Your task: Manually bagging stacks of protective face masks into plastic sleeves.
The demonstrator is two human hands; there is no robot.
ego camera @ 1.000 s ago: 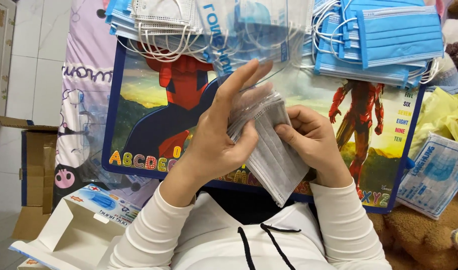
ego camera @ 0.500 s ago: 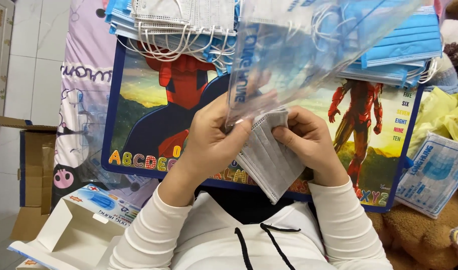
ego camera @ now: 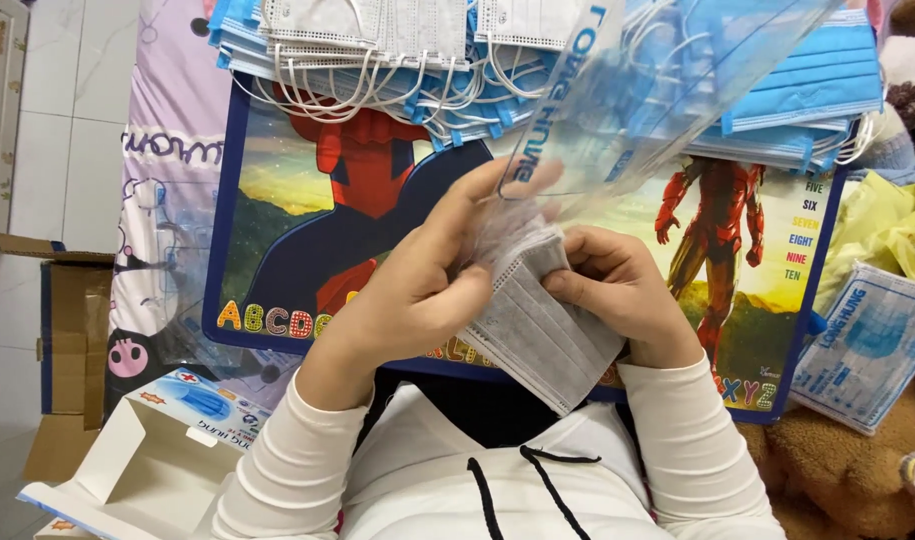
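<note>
Left hand (ego camera: 417, 290) and right hand (ego camera: 617, 290) grip grey mask stack (ego camera: 542, 325) — top end inside clear plastic bag (ego camera: 637, 90); open white box (ego camera: 137, 470) beside left elbow — contents not visible.

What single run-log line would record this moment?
left hand: on gray masks, at clear bag mouth | right hand: grips gray masks | behind: blue masks

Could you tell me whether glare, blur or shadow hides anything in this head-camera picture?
Head view: even, soft light, no hard shadows. The clear plastic bag carries pale glare and veils the blue masks behind it. The left hand, right hand and grey mask stack are sharp. Frame edges bow slightly from the wide lens.
</note>
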